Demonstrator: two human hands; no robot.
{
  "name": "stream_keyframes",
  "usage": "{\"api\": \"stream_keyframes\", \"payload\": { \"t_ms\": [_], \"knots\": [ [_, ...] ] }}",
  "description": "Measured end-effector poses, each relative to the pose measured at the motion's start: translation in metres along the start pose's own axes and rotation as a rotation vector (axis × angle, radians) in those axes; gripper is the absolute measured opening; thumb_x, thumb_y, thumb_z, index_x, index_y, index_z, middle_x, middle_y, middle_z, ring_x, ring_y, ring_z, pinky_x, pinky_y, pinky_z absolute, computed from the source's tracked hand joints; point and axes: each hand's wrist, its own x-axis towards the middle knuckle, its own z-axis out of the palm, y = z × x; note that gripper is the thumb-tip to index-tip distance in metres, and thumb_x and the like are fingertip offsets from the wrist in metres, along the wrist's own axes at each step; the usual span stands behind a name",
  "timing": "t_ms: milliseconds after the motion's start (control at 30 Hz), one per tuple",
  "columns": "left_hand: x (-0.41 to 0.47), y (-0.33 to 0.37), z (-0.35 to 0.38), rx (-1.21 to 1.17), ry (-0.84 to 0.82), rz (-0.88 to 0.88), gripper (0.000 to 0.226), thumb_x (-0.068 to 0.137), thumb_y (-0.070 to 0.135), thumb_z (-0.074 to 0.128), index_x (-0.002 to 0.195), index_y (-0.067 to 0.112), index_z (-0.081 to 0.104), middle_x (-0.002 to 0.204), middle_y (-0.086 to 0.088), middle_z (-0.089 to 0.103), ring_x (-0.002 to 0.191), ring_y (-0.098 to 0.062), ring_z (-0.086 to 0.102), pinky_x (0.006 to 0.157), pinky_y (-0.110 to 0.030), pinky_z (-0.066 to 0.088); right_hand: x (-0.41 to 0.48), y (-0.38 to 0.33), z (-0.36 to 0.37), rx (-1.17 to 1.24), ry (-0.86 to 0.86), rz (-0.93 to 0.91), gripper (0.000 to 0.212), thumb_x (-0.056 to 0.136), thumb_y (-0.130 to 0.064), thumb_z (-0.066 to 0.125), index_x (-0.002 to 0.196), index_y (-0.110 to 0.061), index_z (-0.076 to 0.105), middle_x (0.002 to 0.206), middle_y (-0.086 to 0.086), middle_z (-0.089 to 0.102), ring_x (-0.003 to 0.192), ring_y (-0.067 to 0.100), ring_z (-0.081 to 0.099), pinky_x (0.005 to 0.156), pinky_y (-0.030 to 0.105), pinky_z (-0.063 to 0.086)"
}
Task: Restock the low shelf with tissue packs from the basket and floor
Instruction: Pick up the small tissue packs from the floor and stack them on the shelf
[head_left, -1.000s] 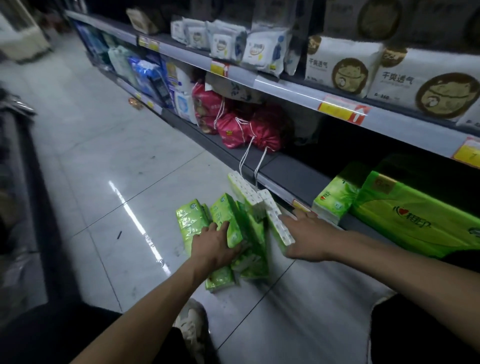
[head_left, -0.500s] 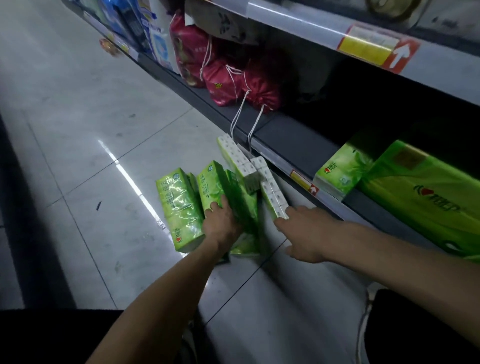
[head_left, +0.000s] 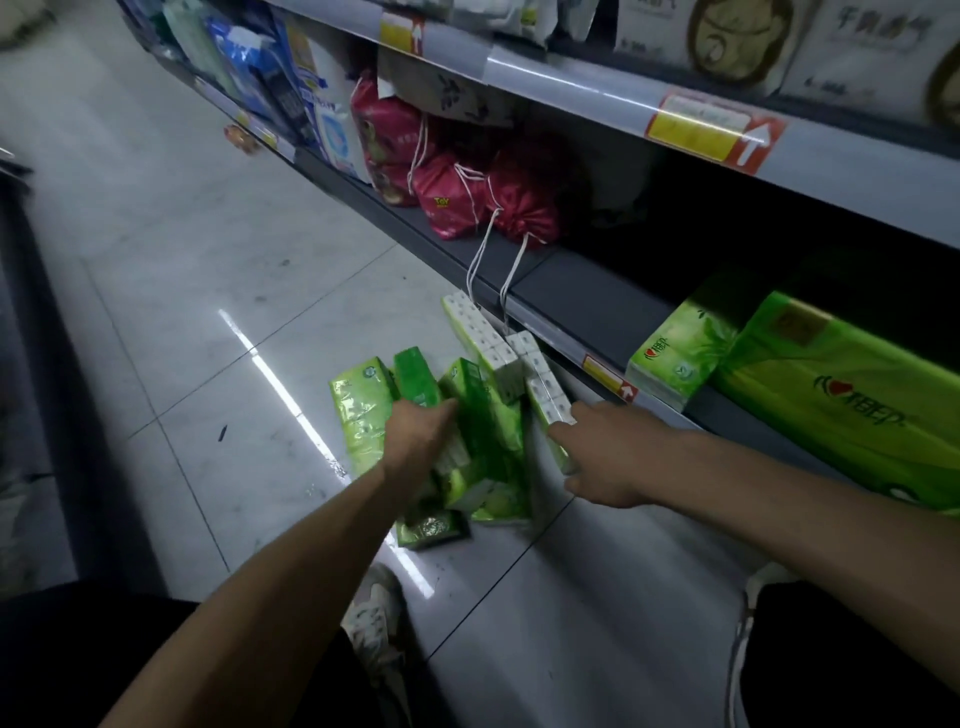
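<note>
Several green tissue packs (head_left: 363, 410) lie in a loose heap on the floor tiles beside the low shelf (head_left: 582, 306). My left hand (head_left: 421, 434) presses down into the middle of the heap, fingers curled over a dark green pack. My right hand (head_left: 605, 457) grips the near end of a long white-and-green pack (head_left: 545, 395) that leans against the shelf edge. A second long pack (head_left: 480, 345) leans beside it. On the shelf stand a small green pack (head_left: 675, 353) and a large green bundle (head_left: 841, 400).
Red drawstring bags (head_left: 467, 192) sit on the low shelf to the left, their white cords hanging over the edge. An upper shelf (head_left: 597, 91) with price tags overhangs. Blue and white packs (head_left: 306, 98) fill the far shelf. My shoe (head_left: 374, 618) rests on the tile floor.
The view has tipped down and then back up a little. My left hand slid deeper into the heap, and the packs shifted slightly. My right hand stays on the long pack.
</note>
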Motion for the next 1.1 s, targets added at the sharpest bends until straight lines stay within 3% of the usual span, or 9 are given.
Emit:
{"api": "stream_keyframes", "payload": {
  "t_ms": [100, 267, 433, 567, 633, 767, 867, 933, 1100],
  "knots": [
    [-0.014, 0.029, -0.040, -0.361, -0.075, -0.166, 0.036, 0.086, 0.032, 0.078, 0.100, 0.003, 0.064, 0.091, -0.016, 0.068, 0.083, -0.034, 0.072, 0.080, -0.052, 0.063, -0.007, 0.001, -0.009, 0.076, 0.051, 0.021, 0.047, 0.097, -0.043, 0.053, 0.138, -0.020, 0.046, 0.136, 0.012, 0.047, 0.123, 0.034, 0.052, 0.090, 0.041, 0.047],
    [-0.060, 0.067, -0.108, -0.430, -0.345, -0.174, 0.017, 0.083, 0.018, 0.056, 0.098, 0.010, 0.054, 0.091, -0.012, 0.049, 0.080, -0.033, 0.065, 0.089, -0.061, 0.059, -0.011, -0.001, -0.027, 0.397, 0.189, 0.075, 0.050, 0.096, -0.049, 0.057, 0.136, -0.019, 0.055, 0.131, 0.008, 0.060, 0.116, 0.028, 0.060, 0.094, 0.041, 0.053],
    [-0.100, 0.068, -0.128, -0.583, -0.563, -0.165, 0.052, 0.057, 0.016, 0.058, 0.108, 0.014, 0.069, 0.107, -0.016, 0.052, 0.103, -0.039, 0.060, 0.097, -0.055, 0.055, -0.007, -0.008, -0.040, 1.094, 0.266, 0.172, 0.036, 0.097, -0.048, 0.060, 0.122, -0.022, 0.062, 0.104, 0.003, 0.063, 0.088, 0.022, 0.062, 0.077, 0.034, 0.052],
    [-0.117, 0.071, -0.100, -0.758, -0.716, -0.176, 0.032, 0.059, 0.016, 0.056, 0.081, 0.022, 0.033, 0.085, -0.008, 0.029, 0.092, -0.036, 0.050, 0.091, -0.052, 0.057, -0.013, -0.003, -0.038, 1.610, 0.154, 0.328, 0.037, 0.088, -0.055, 0.071, 0.105, -0.022, 0.065, 0.101, 0.010, 0.067, 0.081, 0.027, 0.068, 0.074, 0.039, 0.061],
    [-0.119, 0.069, -0.088, -0.782, -0.812, -0.148, 0.028, 0.061, 0.017, 0.056, 0.082, 0.019, 0.037, 0.086, -0.012, 0.040, 0.093, -0.038, 0.057, 0.109, -0.058, 0.045, -0.017, 0.001, -0.035, 1.763, 0.122, 0.311, 0.045, 0.080, -0.052, 0.081, 0.108, -0.019, 0.070, 0.099, 0.013, 0.073, 0.084, 0.029, 0.071, 0.077, 0.040, 0.062],
    [-0.119, 0.057, -0.072, -0.681, -0.911, -0.110, 0.065, 0.061, 0.016, 0.061, 0.125, 0.008, 0.061, 0.127, -0.020, 0.059, 0.130, -0.048, 0.053, 0.120, -0.063, 0.027, -0.019, 0.002, -0.033, 2.030, 0.120, 0.288, 0.049, 0.077, -0.021, 0.086, 0.122, -0.009, 0.070, 0.107, 0.010, 0.079, 0.099, 0.027, 0.076, 0.085, 0.040, 0.061],
    [-0.124, 0.061, -0.059, -0.367, -0.611, 0.049, 0.031, 0.080, 0.017, 0.061, 0.104, 0.016, 0.081, 0.120, -0.009, 0.072, 0.105, -0.027, 0.072, 0.099, -0.043, 0.056, -0.018, 0.004, -0.032, 1.926, 0.253, 0.319, 0.051, 0.075, -0.012, 0.088, 0.122, -0.011, 0.068, 0.104, 0.006, 0.080, 0.090, 0.022, 0.077, 0.070, 0.032, 0.062],
    [-0.120, 0.059, -0.057, -0.147, -0.402, 0.330, 0.046, 0.079, 0.021, 0.063, 0.124, 0.023, 0.074, 0.119, -0.001, 0.074, 0.109, -0.018, 0.071, 0.089, -0.033, 0.056, -0.019, 0.007, -0.033, 1.786, 0.380, 0.371, 0.051, 0.072, -0.005, 0.089, 0.116, -0.017, 0.067, 0.101, 0.003, 0.079, 0.082, 0.018, 0.077, 0.063, 0.028, 0.061],
    [-0.112, 0.057, -0.063, 0.193, -0.061, 0.787, 0.083, 0.085, 0.021, 0.076, 0.156, 0.036, 0.036, 0.141, 0.003, 0.057, 0.127, -0.014, 0.055, 0.100, -0.039, 0.051, -0.020, 0.022, -0.031, 1.016, 0.615, 0.411, 0.083, 0.062, -0.014, 0.088, 0.138, -0.031, 0.057, 0.120, -0.002, 0.070, 0.107, 0.026, 0.067, 0.093, 0.037, 0.056]
  ]
}}
